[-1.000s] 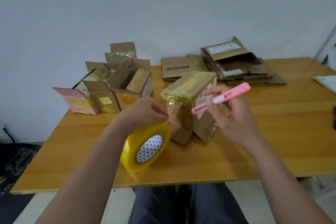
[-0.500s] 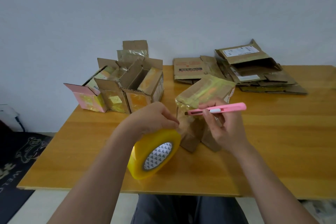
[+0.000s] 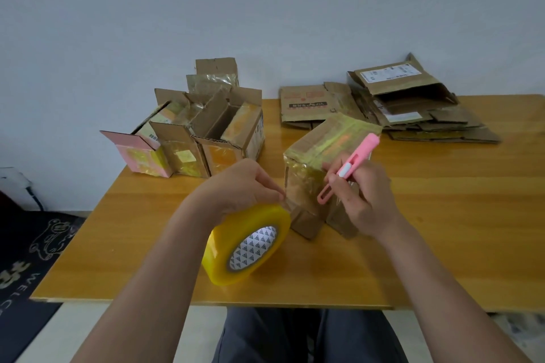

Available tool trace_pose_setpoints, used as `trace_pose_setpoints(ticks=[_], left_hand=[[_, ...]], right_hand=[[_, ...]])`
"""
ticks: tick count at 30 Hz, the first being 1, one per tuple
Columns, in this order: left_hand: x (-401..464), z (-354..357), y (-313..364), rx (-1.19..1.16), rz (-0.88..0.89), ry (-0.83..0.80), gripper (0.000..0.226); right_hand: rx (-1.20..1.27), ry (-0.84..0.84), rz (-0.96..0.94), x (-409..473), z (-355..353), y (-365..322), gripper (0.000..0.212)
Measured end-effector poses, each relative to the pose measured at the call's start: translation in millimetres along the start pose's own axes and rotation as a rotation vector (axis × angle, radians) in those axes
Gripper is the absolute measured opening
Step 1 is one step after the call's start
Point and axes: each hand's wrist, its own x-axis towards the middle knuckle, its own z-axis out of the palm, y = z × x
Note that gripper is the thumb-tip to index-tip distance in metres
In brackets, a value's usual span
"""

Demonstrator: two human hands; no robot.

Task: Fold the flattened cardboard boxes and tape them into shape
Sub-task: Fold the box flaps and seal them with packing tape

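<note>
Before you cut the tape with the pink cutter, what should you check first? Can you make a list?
1. Pink cutter gripped in the right hand: ok.
2. Blade out and pointing at the tape: cannot tell, the tip is hidden.
3. Yellow tape roll held by the left hand: ok.
4. Tape stretched tight from roll to box: cannot tell, the strip is too clear to see.
5. Left fingers away from the cutting spot: not ok, they sit right at the box edge.
6. Box standing steady on the table: ok.
</note>
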Motion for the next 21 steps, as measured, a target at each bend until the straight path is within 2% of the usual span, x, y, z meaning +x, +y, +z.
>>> trace_pose_setpoints(ticks=[6,9,12,15,16,18,21], left_hand=[[-8.8,1.8,-2.7,-0.032,-0.004,0.029,0.013],[-12.7,2.3,-3.4,-0.051,-0.003,0.045,0.013],[-16.6,2.5,-4.1,-0.056,0.012,0.058,0.013],[-18.9,2.8,-5.7,-0.059,0.006,0.077,0.012],[-19.6,2.9,-6.7,-0.069,0.003,0.09,0.012],[-20.7,3.9,-8.8,-0.083,-0.003,0.109,0.011],[-20.3,5.8,-8.6,-0.07,-0.01,0.122,0.013]], right_hand=[[0.177,0.156,0.052,-4.4,3.7,-0.4,0.012],[0.228,0.163,0.087,-5.0,6.1,-7.7,0.008],[0.099,0.091,0.104,-0.3,10.9,-12.1,0.009],[-0.112,-0.019,0.107,-1.1,18.0,-12.2,0.022],[-0.083,-0.001,0.136,-1.9,18.1,-12.4,0.023],[0.137,0.103,0.225,-2.1,13.8,-16.7,0.017],[0.312,0.275,0.217,-1.0,2.2,-27.8,0.011]])
